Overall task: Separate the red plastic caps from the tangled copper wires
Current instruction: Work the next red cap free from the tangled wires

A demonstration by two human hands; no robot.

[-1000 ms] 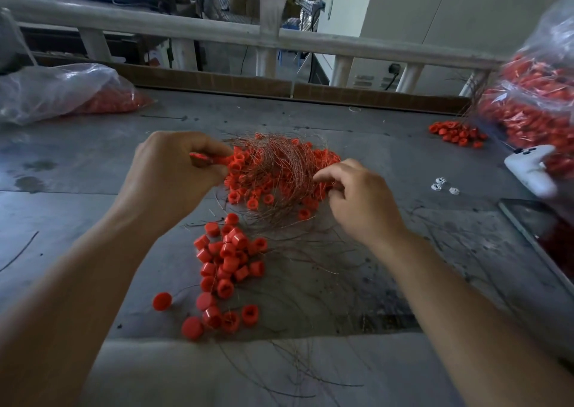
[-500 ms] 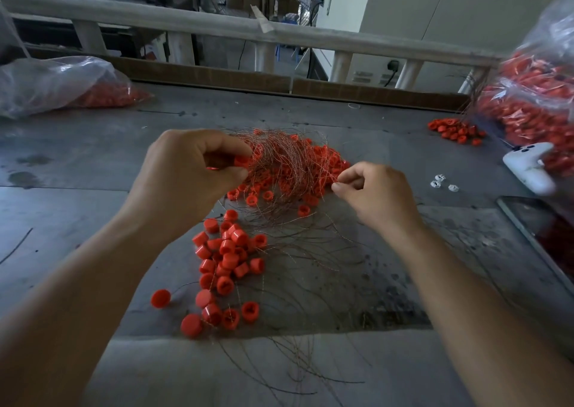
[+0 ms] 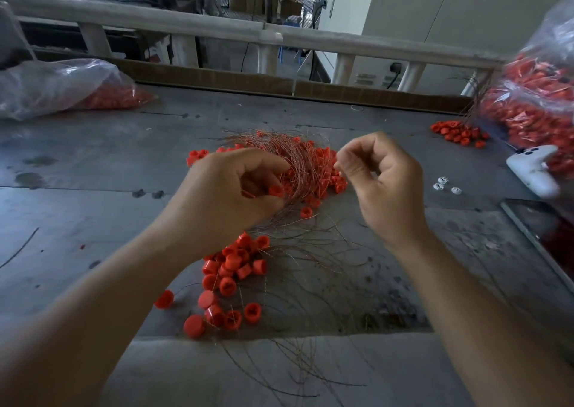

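Clamps red cap [image 3: 275, 190] in left hand [image 3: 223, 198]; raises right hand [image 3: 379, 186] beside copper wires [image 3: 298, 158], pinch closed, strand indiscernible; suggests wire extraction.

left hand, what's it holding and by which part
The left hand pinches one red cap between thumb and fingertips, at the near edge of the copper wire tangle; exactly where on the cap is hidden.

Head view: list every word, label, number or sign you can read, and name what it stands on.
None can be read.
Small plates on the pale cabinet: too blurred to read.
Left plastic bag and white device: no print shows.
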